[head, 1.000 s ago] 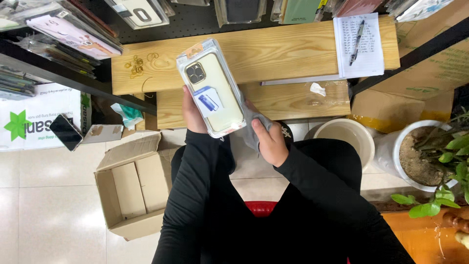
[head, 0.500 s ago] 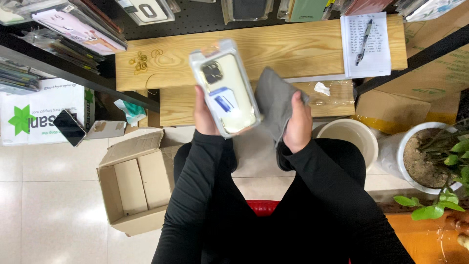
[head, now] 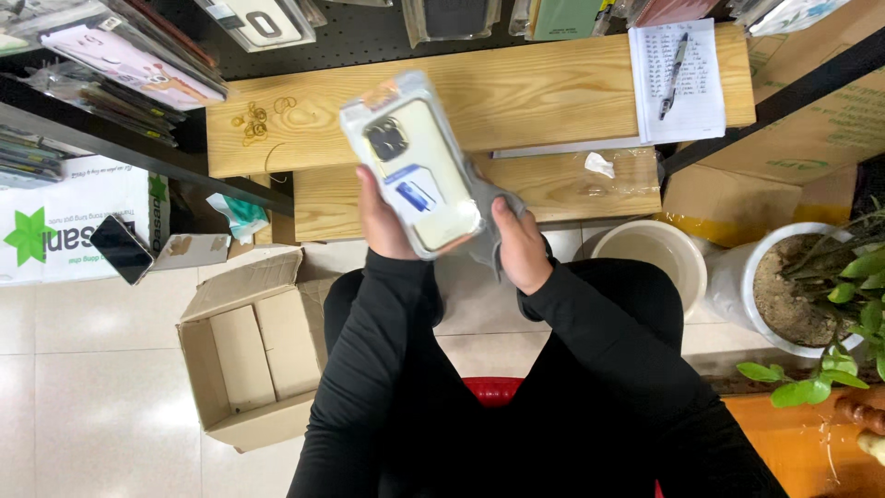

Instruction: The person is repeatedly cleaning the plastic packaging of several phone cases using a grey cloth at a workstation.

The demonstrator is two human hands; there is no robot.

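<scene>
Two black sleeves are reaching forward over the person's lap. The left hand [head: 383, 217] is gripping the lower left edge of a packaged phone case [head: 412, 162], which is tilting up and leftward above it. The right hand [head: 521, 249] is clutching a grey cloth [head: 493, 207], pressed against the package's lower right corner. The package is glossy clear plastic over a pale cream, rounded rectangular case. Half a second ago the cloth was spread higher beside it. Beyond, a grainy wooden counter [head: 516, 92] is carrying a notepad [head: 678, 78].

Bright, even indoor light; glare streaks the clear phone-case packet [head: 413, 166]; soft shadows, sharp focus, slight bending at the edges.
</scene>
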